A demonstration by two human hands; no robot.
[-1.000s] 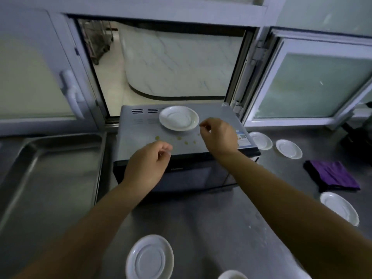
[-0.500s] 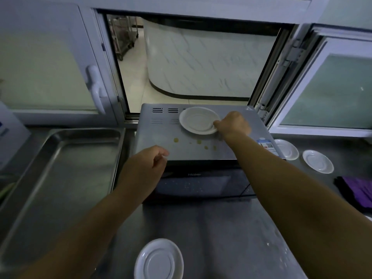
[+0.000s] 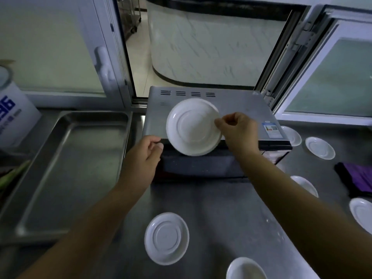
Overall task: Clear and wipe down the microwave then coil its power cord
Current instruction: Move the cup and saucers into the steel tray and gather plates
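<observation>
A grey microwave (image 3: 237, 105) stands on the steel counter under an open window. My right hand (image 3: 237, 129) pinches the right rim of a white saucer (image 3: 191, 127) and holds it tilted above the microwave's front edge. My left hand (image 3: 144, 158) hovers at the microwave's front left corner with its fingers loosely curled and holds nothing. A purple cloth (image 3: 356, 178) lies on the counter at the far right. The power cord is not visible.
A large steel tray (image 3: 74, 168) lies left of the microwave. Several white saucers sit on the counter: one in front (image 3: 166, 238), others to the right (image 3: 320, 148). A white bowl (image 3: 246, 268) is at the bottom edge. A white container (image 3: 14, 117) stands far left.
My right hand reached the saucer on the microwave top, took its rim and lifted it forward over the front edge. My left hand stayed near the front left corner.
</observation>
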